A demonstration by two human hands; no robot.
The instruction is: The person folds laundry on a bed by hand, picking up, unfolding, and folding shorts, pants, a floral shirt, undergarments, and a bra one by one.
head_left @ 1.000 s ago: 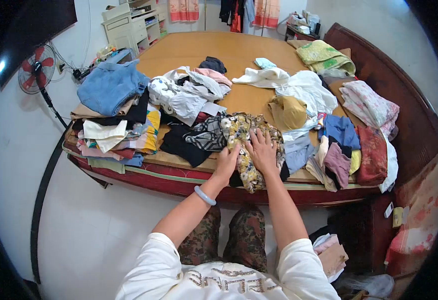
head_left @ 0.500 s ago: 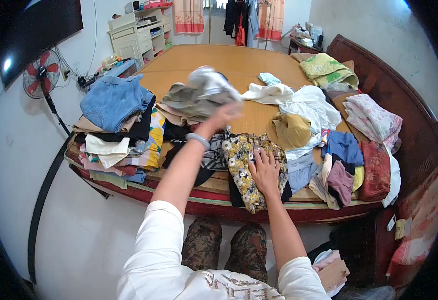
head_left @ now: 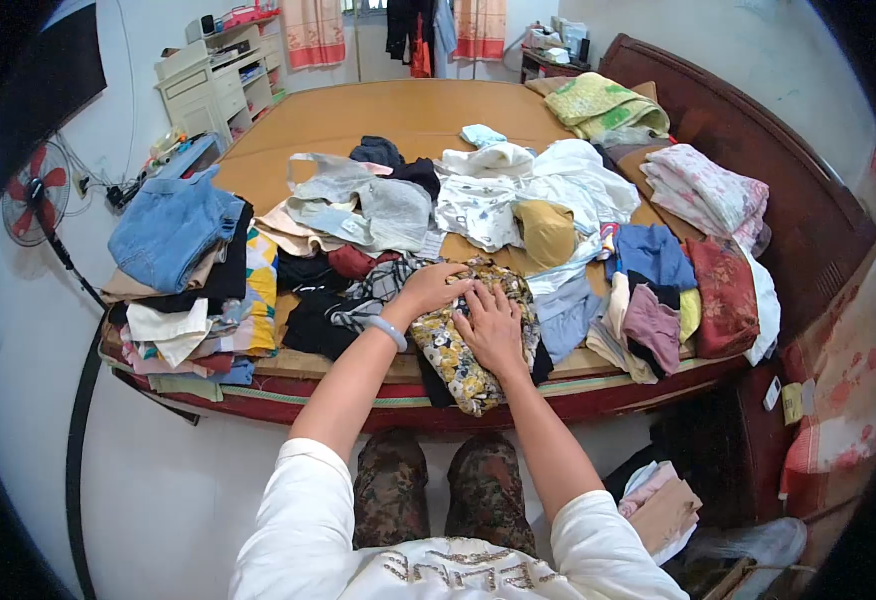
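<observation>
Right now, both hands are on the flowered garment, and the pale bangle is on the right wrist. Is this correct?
Not fully: in the head view, the pale bangle is on the left wrist. The left hand and right hand are indeed both on the flowered garment.

two bare hands [head_left: 495, 328], one yellow floral garment [head_left: 450, 362], one pale bangle [head_left: 389, 331], one bed [head_left: 378, 104], one blue denim garment [head_left: 173, 230], one standing fan [head_left: 36, 195], two patterned curtains [head_left: 315, 35], one headboard [head_left: 758, 150]

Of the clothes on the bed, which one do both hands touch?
The garment with yellow flowers: the left hand and right hand are on it, and on no other.
</observation>
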